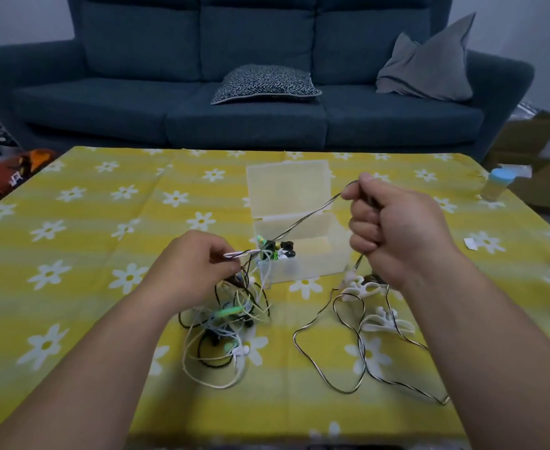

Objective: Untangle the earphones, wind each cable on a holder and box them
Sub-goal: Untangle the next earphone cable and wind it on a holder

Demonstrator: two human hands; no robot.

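Seemingly taut, dark cable (303,219) joins right hand (397,232) and left hand's (199,264) tangle (228,319).

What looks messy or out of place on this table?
Mostly the tangle of earphone cables the left hand pinches: white, green and black wires knotted in one heap. A dark cable runs from it to the right hand and trails in loose loops among the holders. Nothing looks broken or spilled.

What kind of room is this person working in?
Most likely a home living room: a dark blue sofa with a patterned cushion stands behind a yellow flowered tablecloth, and cardboard boxes sit at the right.
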